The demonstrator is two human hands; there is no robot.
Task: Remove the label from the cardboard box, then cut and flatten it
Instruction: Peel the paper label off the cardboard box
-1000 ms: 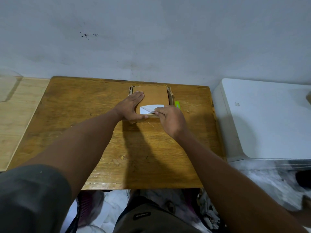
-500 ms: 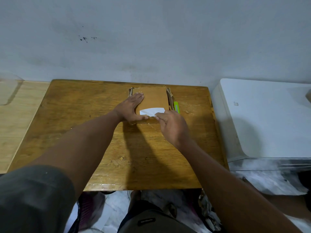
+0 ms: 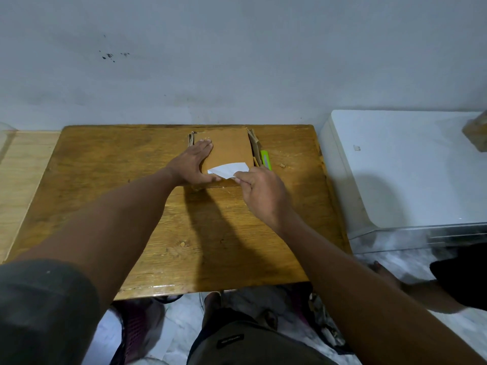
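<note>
A brown cardboard box (image 3: 229, 148) lies at the far middle of the wooden table (image 3: 105, 185), near the wall. A white label (image 3: 228, 169) sits on its near part, partly peeled and lifted. My left hand (image 3: 192, 164) lies flat on the box's left side, fingers spread, pressing it down. My right hand (image 3: 261, 191) pinches the label's near right corner between thumb and fingers. A green utility knife (image 3: 265, 159) lies on the table just right of the box.
A white appliance (image 3: 403, 167) stands right of the table, with a brown object (image 3: 477, 135) at its far right edge. Small cardboard crumbs dot the tabletop. A lighter wooden surface (image 3: 23, 167) adjoins on the left. Another person's foot (image 3: 387, 275) shows at lower right.
My right hand has pulled the label's corner toward me and to the right, lifting more of it off the box. My left hand has stayed pressed on the box.
</note>
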